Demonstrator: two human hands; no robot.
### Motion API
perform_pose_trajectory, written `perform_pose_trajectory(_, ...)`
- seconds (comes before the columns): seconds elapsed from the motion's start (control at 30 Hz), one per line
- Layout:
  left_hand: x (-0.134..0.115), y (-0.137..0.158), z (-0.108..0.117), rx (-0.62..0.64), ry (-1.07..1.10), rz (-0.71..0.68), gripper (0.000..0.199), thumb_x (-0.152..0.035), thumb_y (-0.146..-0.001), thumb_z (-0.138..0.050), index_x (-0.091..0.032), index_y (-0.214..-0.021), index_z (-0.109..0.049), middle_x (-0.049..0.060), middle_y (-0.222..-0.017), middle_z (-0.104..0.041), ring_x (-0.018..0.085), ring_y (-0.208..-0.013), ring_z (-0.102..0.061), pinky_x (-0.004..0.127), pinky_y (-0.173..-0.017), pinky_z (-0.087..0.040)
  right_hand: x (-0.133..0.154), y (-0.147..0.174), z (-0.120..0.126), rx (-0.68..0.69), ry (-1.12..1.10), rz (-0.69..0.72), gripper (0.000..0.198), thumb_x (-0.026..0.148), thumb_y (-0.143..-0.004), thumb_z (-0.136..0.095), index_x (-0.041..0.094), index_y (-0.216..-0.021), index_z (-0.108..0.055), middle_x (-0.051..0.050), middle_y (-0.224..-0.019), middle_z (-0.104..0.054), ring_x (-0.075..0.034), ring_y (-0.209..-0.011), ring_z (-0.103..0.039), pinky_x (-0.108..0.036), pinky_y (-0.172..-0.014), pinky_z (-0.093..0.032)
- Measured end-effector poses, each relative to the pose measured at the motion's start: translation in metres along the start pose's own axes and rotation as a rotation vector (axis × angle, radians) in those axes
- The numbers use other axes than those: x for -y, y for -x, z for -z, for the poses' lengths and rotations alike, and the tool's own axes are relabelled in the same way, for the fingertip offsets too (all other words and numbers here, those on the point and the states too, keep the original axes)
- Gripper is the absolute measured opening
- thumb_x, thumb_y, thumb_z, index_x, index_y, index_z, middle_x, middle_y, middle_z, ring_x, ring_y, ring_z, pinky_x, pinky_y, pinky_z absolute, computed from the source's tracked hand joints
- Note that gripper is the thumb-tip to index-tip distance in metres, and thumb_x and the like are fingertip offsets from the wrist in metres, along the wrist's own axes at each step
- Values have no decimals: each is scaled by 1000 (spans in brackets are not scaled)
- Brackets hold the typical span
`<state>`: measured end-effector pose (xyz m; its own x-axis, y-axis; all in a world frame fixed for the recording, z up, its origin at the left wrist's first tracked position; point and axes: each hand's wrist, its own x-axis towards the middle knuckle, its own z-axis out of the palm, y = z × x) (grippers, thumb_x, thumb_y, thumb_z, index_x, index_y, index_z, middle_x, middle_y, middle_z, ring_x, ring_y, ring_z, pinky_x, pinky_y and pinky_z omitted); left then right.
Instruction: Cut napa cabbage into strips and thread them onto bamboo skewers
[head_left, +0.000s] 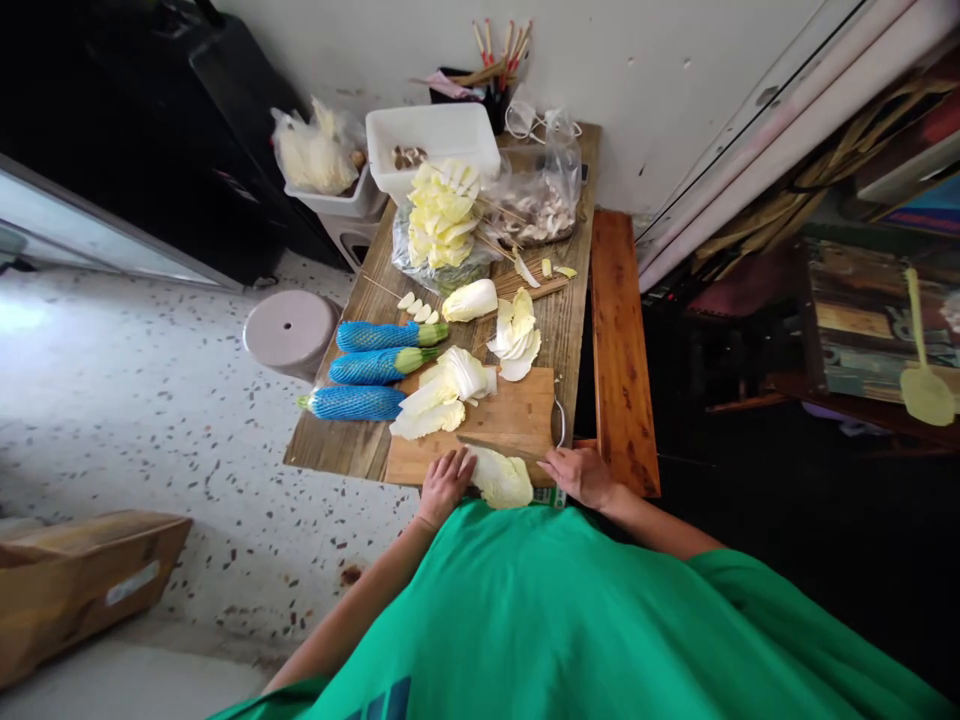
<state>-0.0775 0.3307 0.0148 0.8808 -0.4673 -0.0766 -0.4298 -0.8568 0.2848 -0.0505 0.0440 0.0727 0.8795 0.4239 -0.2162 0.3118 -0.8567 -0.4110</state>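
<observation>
My left hand (445, 487) is closed on the end of a pale napa cabbage leaf (504, 480) at the near edge of the wooden cutting board (525, 405). In my right hand (581, 474) is the handle end of a knife (517, 452). Its thin blade lies across the board, pointing left, just beyond the leaf. Farther up the board, cut cabbage leaves (439, 395) are heaped. Another small stack of leaves (516, 335) and a small cabbage heart (470, 300) rest beyond the board.
Three zucchini in blue foam nets (356, 403) lie left of the board. Behind are skewered cabbage leaves (442, 215), a white tub (433, 125), a bag of mushrooms (536, 205) and a holder with sticks (499, 85). A round stool (291, 330) stands left, a wooden bench (624, 370) right.
</observation>
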Motion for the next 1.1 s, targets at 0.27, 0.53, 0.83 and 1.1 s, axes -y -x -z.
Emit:
perform_pose_trajectory(0.27, -10, -4, -14, 4, 24, -109, 28, -21, -84, -44, -21, -107, -60, 9, -105, -63, 23, -104, -52, 38, -91, -38, 41, 4, 1, 176, 186, 3, 36, 35, -93, -26, 18, -80, -55, -5, -69, -65, -13, -58, -58, -23, -48, -27)
perform_pose_trajectory(0.53, -15, -16, -13, -21, 26, -69, 25, -16, -82, -45, -19, -97, -64, 12, -104, -62, 25, -103, -52, 42, -89, -39, 46, 2, 3, 237, 240, 16, 31, 31, -93, -30, 18, -81, -55, -5, -70, -65, -15, -60, -60, -24, -47, -26)
perform_pose_trajectory(0.83, -22, -23, -10, -10, 32, -81, 24, -13, -81, -43, -17, -83, -66, 11, -79, -62, 23, -85, -54, 40, -84, -42, 45, 4, 8, 240, 255, 39, 36, 33, -94, -24, 18, -85, -56, -8, -77, -65, -15, -64, -60, -24, -49, -30)
perform_pose_trajectory(1.1, -22, -23, -13, 23, 35, -58, 22, -13, -80, -47, -17, -89, -67, 11, -84, -62, 23, -87, -53, 39, -84, -42, 23, -7, -1, 301, 251, 60, 29, 32, -92, -32, 18, -86, -56, -7, -76, -66, -15, -64, -61, -22, -50, -31)
